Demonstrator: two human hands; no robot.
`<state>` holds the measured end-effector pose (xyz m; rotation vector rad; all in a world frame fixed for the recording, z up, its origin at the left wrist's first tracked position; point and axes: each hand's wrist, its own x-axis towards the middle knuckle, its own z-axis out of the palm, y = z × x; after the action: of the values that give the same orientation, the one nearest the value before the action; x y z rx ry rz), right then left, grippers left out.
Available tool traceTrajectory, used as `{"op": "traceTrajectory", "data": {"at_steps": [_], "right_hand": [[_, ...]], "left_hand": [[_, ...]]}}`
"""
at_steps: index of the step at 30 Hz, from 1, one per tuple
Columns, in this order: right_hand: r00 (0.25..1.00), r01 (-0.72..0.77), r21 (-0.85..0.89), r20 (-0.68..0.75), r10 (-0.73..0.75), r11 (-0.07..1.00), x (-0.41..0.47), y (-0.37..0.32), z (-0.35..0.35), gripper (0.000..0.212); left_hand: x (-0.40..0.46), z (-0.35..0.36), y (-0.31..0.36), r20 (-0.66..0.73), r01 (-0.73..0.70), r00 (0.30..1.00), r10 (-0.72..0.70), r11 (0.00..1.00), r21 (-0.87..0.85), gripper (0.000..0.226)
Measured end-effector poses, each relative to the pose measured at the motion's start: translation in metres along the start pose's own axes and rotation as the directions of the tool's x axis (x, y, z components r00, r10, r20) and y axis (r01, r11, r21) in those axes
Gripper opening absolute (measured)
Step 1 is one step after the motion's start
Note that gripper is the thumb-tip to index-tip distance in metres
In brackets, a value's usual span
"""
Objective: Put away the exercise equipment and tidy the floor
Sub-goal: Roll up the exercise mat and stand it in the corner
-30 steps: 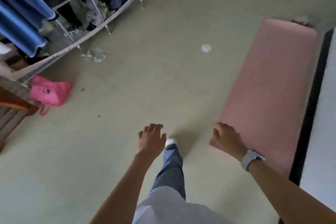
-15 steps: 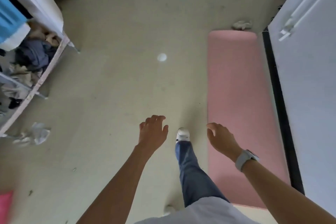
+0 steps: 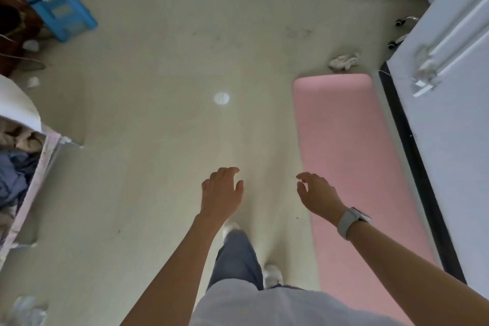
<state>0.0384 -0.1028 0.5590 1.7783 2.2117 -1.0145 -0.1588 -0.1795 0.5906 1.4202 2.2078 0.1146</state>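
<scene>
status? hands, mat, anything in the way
Left hand and right hand open, empty. Pink mat flat on floor, unrolled, untouched. Crumpled cloth beyond its far end; nothing on the mat.

View has swung right and fwd since 1 s ago. Pink mat (image 3: pixel 352 167) now runs straight, near to far, along the right side by the white cabinet (image 3: pixel 455 114); before it lay at a slant. Pink bag, clothes rack w/ blue hangings gone from view at left; blue stool (image 3: pixel 57 0) and crumpled cloth (image 3: pixel 344 61) past the mat's far end have come in. White spot on floor (image 3: pixel 221 98) now sits left of centre. Right hand (image 3: pixel 316 197) has uncurled, fingers spread, over the mat's left edge. Left hand (image 3: pixel 221 193) about the same. Person stepped fwd; both white shoes now show.
</scene>
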Motion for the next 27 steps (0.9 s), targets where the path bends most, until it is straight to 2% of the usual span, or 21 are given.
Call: {"op": "traceTrajectory", "data": {"at_steps": [4, 9, 12, 16, 21, 27], "right_hand": [[0.999, -0.034, 0.03, -0.023, 0.034, 0.999, 0.116, -0.035, -0.028, 0.035], [0.976, -0.215, 0.093, -0.003, 0.216, 0.972, 0.254, -0.076, -0.073, 0.034], [0.967, -0.248, 0.177, -0.007, 0.253, 0.953, 0.322, -0.106, -0.116, 0.034], [0.946, -0.282, 0.292, -0.072, 0.315, 0.914, 0.4, -0.127, -0.167, 0.034], [0.894, -0.355, 0.422, -0.11, 0.435, 0.834, 0.517, -0.112, -0.22, 0.033], [0.83, -0.488, 0.492, 0.006, 0.558, 0.721, 0.669, -0.087, -0.292, 0.036]], "left_hand": [[0.129, -0.035, -0.009, 0.023, -0.032, 0.999, 0.031, 0.999, 0.025, 0.038], [0.297, -0.099, -0.015, 0.059, -0.11, 0.992, 0.109, 0.994, 0.014, 0.038], [0.387, -0.142, -0.003, 0.062, -0.171, 0.984, 0.169, 0.985, 0.03, 0.038], [0.493, -0.177, 0.03, 0.105, -0.254, 0.964, 0.246, 0.965, 0.066, 0.037], [0.643, -0.19, 0.095, 0.205, -0.415, 0.898, 0.389, 0.904, 0.102, 0.037], [0.829, -0.211, 0.192, 0.331, -0.566, 0.806, 0.491, 0.803, 0.187, 0.034]]}}
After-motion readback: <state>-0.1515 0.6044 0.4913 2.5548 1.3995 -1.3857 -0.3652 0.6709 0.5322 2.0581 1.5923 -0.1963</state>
